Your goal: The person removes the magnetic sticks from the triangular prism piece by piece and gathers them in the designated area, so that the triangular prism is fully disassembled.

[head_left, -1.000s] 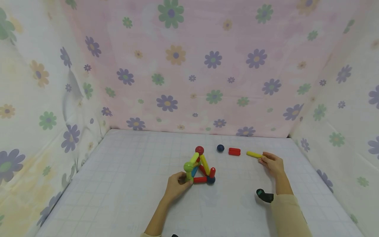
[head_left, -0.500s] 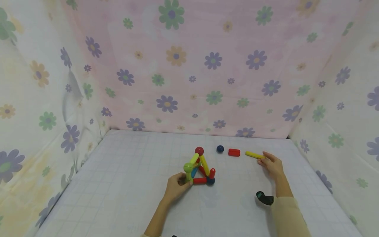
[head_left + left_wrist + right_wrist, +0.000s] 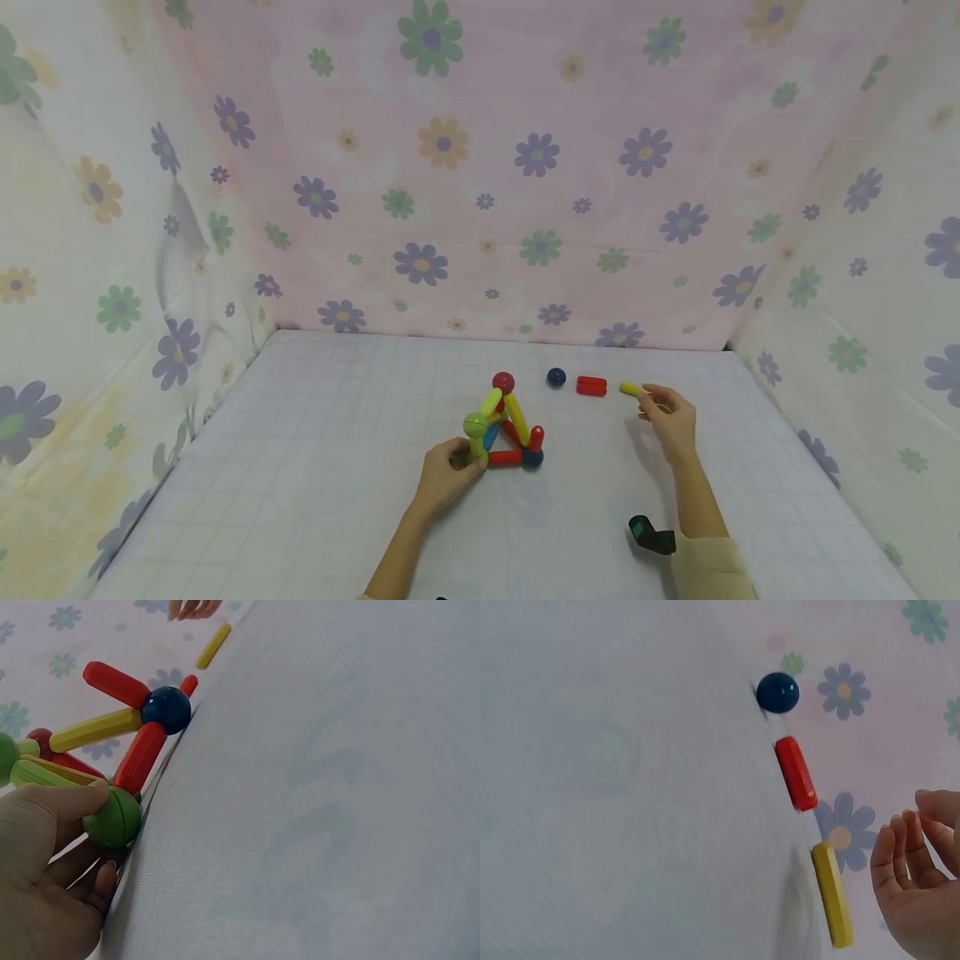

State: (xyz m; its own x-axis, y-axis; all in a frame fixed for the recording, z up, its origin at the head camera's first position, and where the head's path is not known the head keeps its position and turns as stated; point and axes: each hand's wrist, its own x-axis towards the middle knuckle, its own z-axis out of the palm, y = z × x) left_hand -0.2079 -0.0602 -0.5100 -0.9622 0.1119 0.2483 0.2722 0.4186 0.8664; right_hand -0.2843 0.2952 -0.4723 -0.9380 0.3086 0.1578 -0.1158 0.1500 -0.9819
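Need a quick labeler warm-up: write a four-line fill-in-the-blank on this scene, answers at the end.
1. The left hand grips a ____ ball.
2. The loose ____ sticks lie between the loose dark blue ball and the loose yellow stick.
3. The hand nearest the loose yellow stick is the person's ____.
4. In the head view, an upright red stick on the assembled frame stands on a ____ ball.

Missing words: green; red; right; dark blue.

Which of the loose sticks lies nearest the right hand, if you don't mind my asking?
The yellow stick, rightmost in the head view's loose row; the two red sticks lie farther from the right hand.
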